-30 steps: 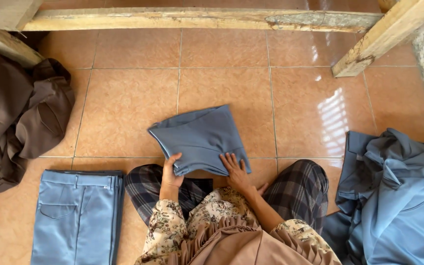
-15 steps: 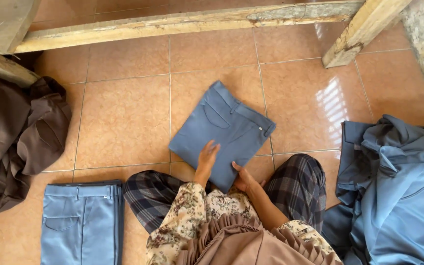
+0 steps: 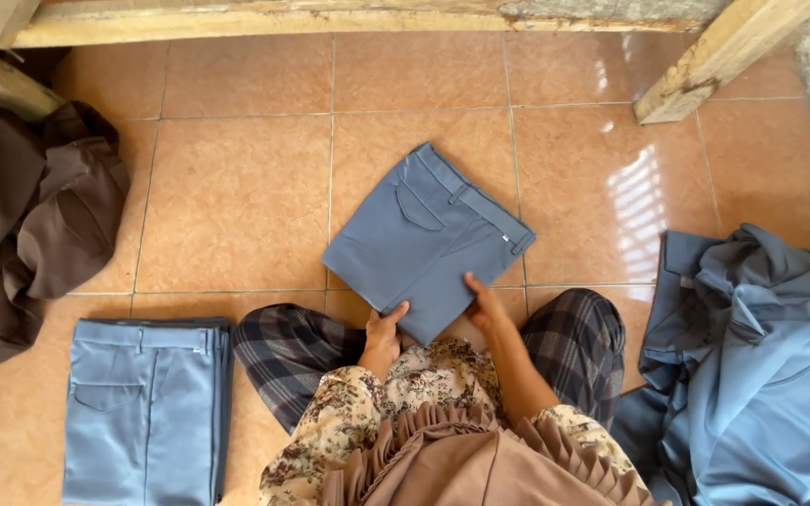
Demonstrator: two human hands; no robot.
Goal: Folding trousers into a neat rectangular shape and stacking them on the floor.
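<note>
A folded pair of grey-blue trousers [image 3: 428, 242] lies tilted on the tiled floor in front of my crossed legs, waistband and back pocket facing up and away. My left hand [image 3: 384, 334] grips its near left edge, thumb on top. At the near right edge my right hand [image 3: 487, 306] holds the fabric too. My sleeves are floral, my trousers dark plaid.
A stack of folded light blue trousers [image 3: 147, 405] sits at my left. A brown heap of cloth [image 3: 25, 215] lies at the far left. A pile of unfolded blue garments [image 3: 757, 365] is at my right. Wooden beams [image 3: 264, 19] cross the far edge of the orange tiled floor [image 3: 236, 197].
The folded grey-blue trousers were turned over and rotated, so the waistband and pocket now show on top. Both hands shifted to its near edge.
</note>
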